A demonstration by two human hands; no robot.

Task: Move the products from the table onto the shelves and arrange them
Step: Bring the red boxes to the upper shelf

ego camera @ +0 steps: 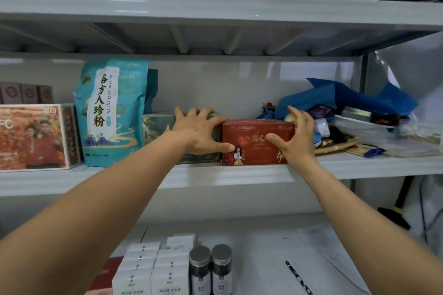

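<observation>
Red box sits on the shelf. The left hand rests spread against it, and the right hand grips its end. Pushed rightward, it could jam against the clutter.

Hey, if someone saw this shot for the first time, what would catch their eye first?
Two bare arms reach to the middle shelf, where the left hand and right hand flank a red box at its centre, the right one gripping its end. Left of them stands a tall teal pouch with large Chinese lettering. To the right, a crumpled blue wrapping lies over a cluttered heap.
</observation>
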